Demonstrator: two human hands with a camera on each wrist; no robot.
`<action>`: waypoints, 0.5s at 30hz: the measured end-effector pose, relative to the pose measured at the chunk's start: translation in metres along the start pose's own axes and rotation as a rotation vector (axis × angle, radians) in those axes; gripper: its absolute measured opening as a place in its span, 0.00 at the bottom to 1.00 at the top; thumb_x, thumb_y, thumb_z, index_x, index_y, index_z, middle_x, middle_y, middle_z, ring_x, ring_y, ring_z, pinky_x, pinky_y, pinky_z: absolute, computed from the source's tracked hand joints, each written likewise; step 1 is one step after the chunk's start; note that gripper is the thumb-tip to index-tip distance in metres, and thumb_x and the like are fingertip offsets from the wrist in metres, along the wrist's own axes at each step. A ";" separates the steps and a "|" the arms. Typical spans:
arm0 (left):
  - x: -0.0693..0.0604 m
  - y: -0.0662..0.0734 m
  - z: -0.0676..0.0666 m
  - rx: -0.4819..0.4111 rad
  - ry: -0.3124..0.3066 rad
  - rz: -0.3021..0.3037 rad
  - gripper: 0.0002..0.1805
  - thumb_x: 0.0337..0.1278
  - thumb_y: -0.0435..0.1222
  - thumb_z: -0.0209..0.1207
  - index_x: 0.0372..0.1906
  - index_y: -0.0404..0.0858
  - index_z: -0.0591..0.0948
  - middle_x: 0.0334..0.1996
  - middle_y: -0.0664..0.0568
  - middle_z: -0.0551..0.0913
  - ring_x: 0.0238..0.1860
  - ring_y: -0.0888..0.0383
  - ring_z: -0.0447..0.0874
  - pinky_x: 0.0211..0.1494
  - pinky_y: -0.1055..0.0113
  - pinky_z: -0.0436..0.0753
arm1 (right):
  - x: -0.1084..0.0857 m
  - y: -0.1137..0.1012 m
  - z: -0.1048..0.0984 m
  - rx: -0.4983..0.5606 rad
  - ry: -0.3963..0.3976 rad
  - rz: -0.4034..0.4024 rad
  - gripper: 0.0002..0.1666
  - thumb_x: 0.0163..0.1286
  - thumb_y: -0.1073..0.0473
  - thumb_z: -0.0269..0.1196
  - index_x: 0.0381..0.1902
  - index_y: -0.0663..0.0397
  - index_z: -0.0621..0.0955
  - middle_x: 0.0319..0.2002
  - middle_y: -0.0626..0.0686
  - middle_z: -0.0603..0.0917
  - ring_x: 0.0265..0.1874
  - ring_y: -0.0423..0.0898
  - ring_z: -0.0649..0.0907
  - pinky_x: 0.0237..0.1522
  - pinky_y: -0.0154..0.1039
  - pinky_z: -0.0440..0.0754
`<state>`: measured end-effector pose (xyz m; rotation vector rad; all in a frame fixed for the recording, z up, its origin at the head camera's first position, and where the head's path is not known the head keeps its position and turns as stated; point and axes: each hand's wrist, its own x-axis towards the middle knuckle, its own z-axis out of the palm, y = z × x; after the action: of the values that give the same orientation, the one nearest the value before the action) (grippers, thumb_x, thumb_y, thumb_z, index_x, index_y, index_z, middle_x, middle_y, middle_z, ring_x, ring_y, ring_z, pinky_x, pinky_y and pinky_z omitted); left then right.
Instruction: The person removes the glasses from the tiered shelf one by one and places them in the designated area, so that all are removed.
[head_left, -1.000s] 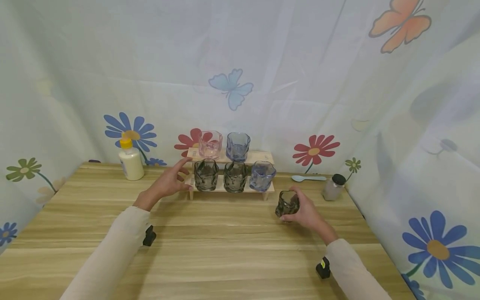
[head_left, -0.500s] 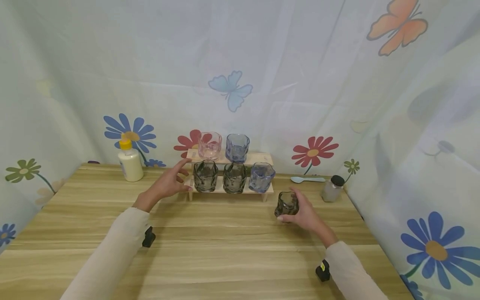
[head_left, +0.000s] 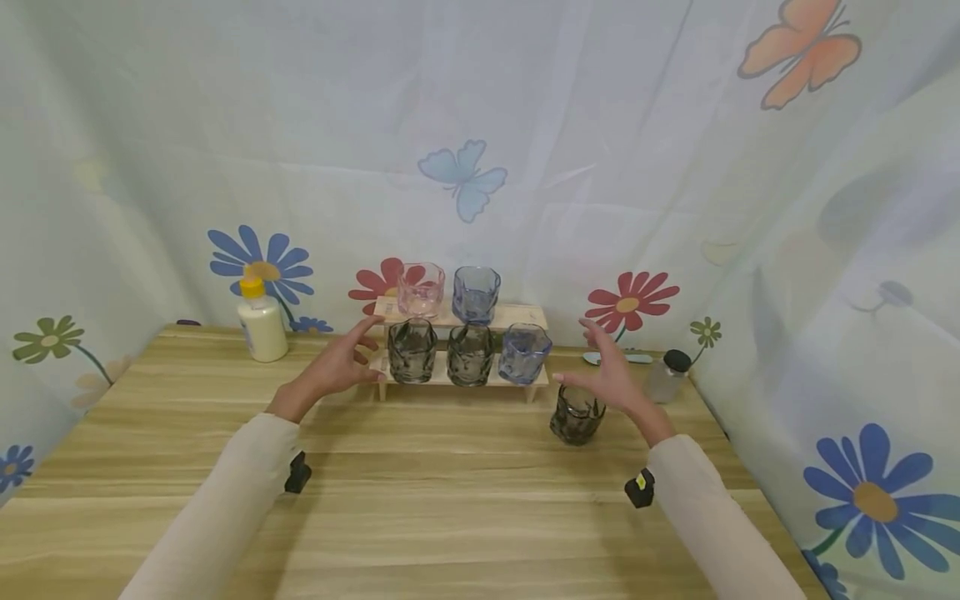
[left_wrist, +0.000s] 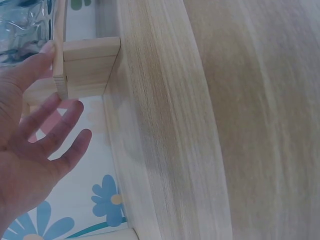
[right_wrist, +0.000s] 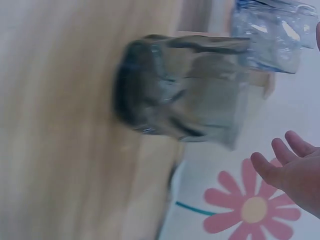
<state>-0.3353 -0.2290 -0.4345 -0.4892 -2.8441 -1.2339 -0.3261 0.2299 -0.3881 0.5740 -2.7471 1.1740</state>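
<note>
On tbl [head_left: 450, 500], dk-gray glass [head_left: 576, 422], wavy-sided; see-thru

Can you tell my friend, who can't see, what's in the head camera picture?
A person's right hand is open near a dark glass on a wooden table, while their left hand is at the left end of a two-step wooden rack. On it stand a pink glass and a blue glass above, two dark glasses and another blue glass below.

Left arm [head_left: 219, 504] and right arm [head_left: 716, 517], both pale-sleeved, reach forward. The left hand [head_left: 339, 364] has loosely bent, spread fingers; the right hand [head_left: 613, 379] holds its thumb away from extended fingers.
</note>
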 end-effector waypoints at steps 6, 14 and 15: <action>0.000 -0.001 -0.001 0.000 0.000 -0.004 0.54 0.54 0.36 0.72 0.79 0.46 0.51 0.60 0.29 0.76 0.53 0.31 0.82 0.54 0.39 0.81 | 0.028 -0.021 -0.005 -0.078 -0.004 -0.047 0.61 0.57 0.48 0.77 0.79 0.49 0.54 0.76 0.65 0.60 0.74 0.66 0.63 0.69 0.68 0.64; -0.001 0.002 -0.001 -0.009 0.002 -0.009 0.53 0.54 0.34 0.71 0.79 0.46 0.52 0.59 0.30 0.76 0.53 0.32 0.82 0.54 0.40 0.81 | 0.057 -0.040 -0.002 -0.071 -0.072 -0.085 0.61 0.57 0.42 0.75 0.80 0.43 0.53 0.79 0.60 0.56 0.76 0.64 0.61 0.70 0.68 0.63; -0.001 0.002 -0.001 -0.009 0.001 -0.008 0.53 0.54 0.33 0.71 0.79 0.46 0.52 0.59 0.30 0.76 0.53 0.31 0.82 0.54 0.40 0.81 | 0.060 -0.042 0.000 -0.064 -0.080 -0.083 0.62 0.57 0.41 0.75 0.80 0.42 0.53 0.79 0.60 0.56 0.76 0.64 0.61 0.69 0.68 0.63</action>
<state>-0.3341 -0.2285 -0.4331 -0.4778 -2.8435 -1.2483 -0.3655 0.1860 -0.3457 0.7354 -2.7852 1.0635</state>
